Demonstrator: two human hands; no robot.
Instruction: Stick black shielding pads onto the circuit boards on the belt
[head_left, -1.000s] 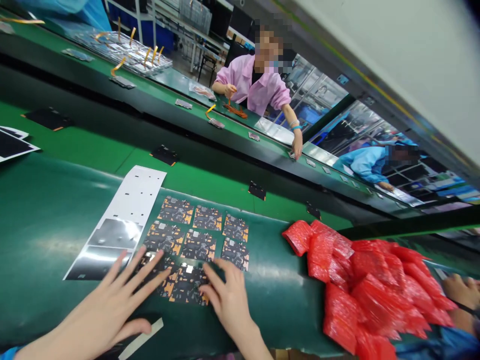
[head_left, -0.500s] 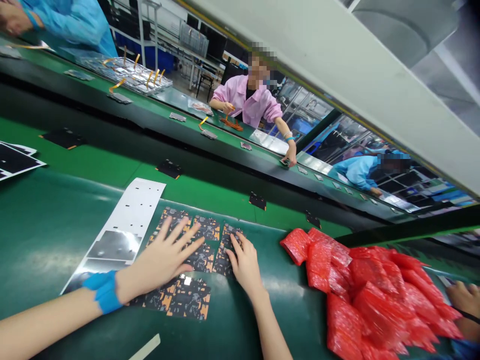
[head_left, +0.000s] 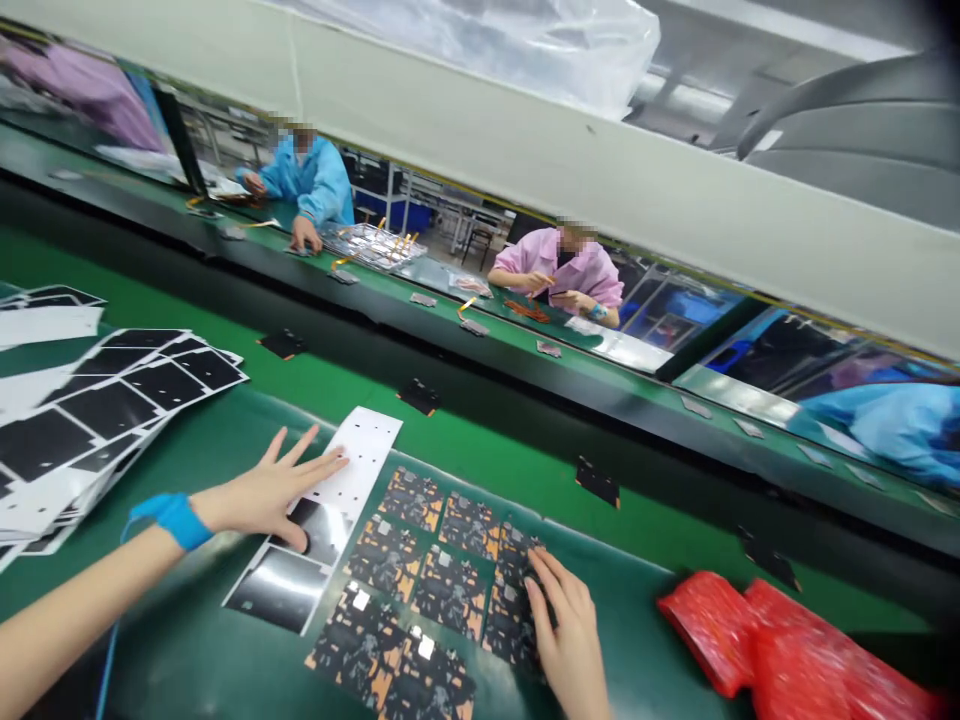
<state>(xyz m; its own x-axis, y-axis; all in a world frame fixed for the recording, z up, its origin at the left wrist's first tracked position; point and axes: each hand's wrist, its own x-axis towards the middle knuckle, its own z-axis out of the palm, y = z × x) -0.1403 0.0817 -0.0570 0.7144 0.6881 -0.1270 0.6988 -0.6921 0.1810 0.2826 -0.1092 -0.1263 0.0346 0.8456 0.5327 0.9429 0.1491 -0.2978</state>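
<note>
Several black and orange circuit pieces [head_left: 431,575] lie in a grid on the dark green bench. My left hand [head_left: 274,490], fingers spread and flat, rests on a long white backing sheet [head_left: 352,470] with black film patches at its near end. A blue wrist strap [head_left: 174,519] is on that arm. My right hand [head_left: 566,625] lies on the right-hand column of the circuit pieces with its fingers bent and pressed down; nothing is visibly held in it.
Stacked white sheets with black squares [head_left: 97,395] lie at the left. Red plastic bags [head_left: 795,650] are piled at the right. Small black parts [head_left: 598,482] ride a bright green belt behind. Across it, a person in blue [head_left: 315,185] and a person in pink [head_left: 562,275] work.
My left hand has moved off the circuit pieces to the left onto the white sheet. My right hand has slid to the right column. The view has swung left and up.
</note>
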